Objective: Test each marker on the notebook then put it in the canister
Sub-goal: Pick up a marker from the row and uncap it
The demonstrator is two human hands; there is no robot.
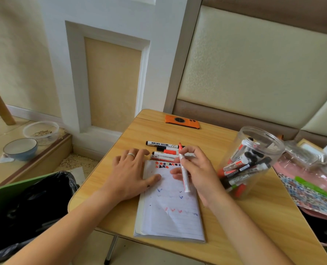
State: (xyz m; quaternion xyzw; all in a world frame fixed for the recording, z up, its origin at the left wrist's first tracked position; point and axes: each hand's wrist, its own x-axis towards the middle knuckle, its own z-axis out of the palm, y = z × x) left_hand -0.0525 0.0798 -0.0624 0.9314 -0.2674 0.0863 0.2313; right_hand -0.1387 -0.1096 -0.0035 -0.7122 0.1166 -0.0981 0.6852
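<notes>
Notebook [170,203] lies mid-table [254,217], loose markers [163,150] behind it, canister [252,161] to its right

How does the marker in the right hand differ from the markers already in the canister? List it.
The held marker is gripped by the right hand over the notebook; the canister markers sit untouched inside the clear canister. The held one is single and steeply angled with its red cap away from the person; the others are piled together, leaning at mixed angles. All have white barrels.
</notes>
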